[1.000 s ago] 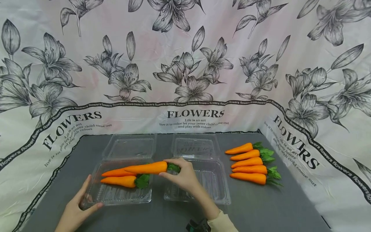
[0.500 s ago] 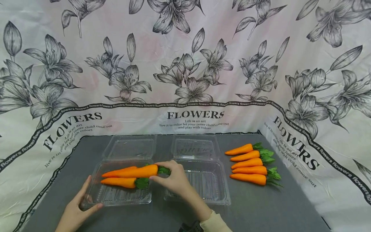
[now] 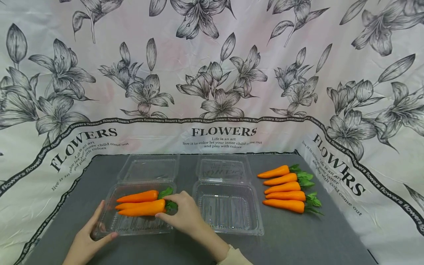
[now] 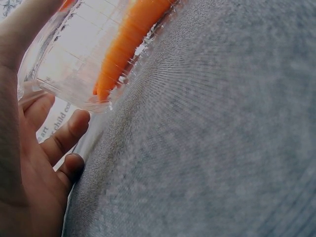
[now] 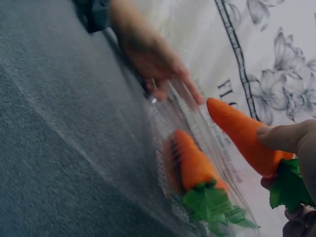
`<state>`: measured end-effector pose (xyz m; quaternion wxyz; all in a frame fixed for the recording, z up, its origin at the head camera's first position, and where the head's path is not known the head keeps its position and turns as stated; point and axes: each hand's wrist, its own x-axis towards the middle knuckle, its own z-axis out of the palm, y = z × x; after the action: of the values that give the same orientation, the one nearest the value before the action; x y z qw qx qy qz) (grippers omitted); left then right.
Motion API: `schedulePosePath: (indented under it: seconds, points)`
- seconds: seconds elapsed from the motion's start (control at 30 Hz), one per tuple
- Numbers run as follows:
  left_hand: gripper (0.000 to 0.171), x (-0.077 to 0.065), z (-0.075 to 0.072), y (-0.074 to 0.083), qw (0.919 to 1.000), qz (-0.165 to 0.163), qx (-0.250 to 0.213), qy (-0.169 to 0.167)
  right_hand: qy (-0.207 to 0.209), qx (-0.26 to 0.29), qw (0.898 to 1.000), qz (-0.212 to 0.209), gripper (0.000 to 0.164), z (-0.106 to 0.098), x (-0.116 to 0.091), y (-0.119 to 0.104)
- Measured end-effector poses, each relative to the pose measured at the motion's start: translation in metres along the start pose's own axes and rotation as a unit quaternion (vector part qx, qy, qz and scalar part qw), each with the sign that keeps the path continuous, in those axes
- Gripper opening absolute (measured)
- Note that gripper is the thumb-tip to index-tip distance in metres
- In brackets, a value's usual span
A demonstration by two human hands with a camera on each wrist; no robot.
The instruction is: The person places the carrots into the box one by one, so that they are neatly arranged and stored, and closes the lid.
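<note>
- Your right fingers (image 3: 167, 219) pinched a carrot (image 3: 144, 209), which ran leftward from them.
- Your left fingers (image 3: 94, 217), spread apart, touched the clear container (image 3: 149, 232).
- The held carrot partly hid a second carrot (image 3: 129, 205).

the floral backdrop (image 3: 218, 79) reads "flowers" and "life is an art"; its black band (image 3: 212, 120) repeats "flowers".

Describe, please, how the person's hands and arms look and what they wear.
The left hand and right hand are bare, without gloves. A plain, pale cream sleeve shows on the right forearm; a dark, blurred item sits by the left wrist.
</note>
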<state>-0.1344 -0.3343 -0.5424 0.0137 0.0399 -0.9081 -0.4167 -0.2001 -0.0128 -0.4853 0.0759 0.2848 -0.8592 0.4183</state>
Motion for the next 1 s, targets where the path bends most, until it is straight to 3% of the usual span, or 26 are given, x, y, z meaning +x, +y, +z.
schedulePosePath:
  seconds: [0.3,0.43,0.57,1.0]
  points:
    - [0.113,0.002,-0.001,-0.002,0.9998,-0.017,0.005,-0.012,-0.046,-0.05,0.998,0.016,0.045,0.014,0.001,-0.005]
    - [0.113,0.002,-0.001,-0.003,0.9997,-0.021,0.005,-0.014,-0.059,-0.101,0.993,0.002,0.047,0.02,0.001,-0.005]
    - [0.113,0.002,-0.002,-0.003,0.9996,-0.024,0.005,-0.015,-0.062,-0.152,0.986,-0.006,0.047,0.026,0.001,-0.005]
    - [0.113,0.003,-0.003,-0.004,0.9993,-0.029,0.006,-0.021,-0.071,-0.224,0.971,0.038,0.048,0.039,0.01,-0.014]
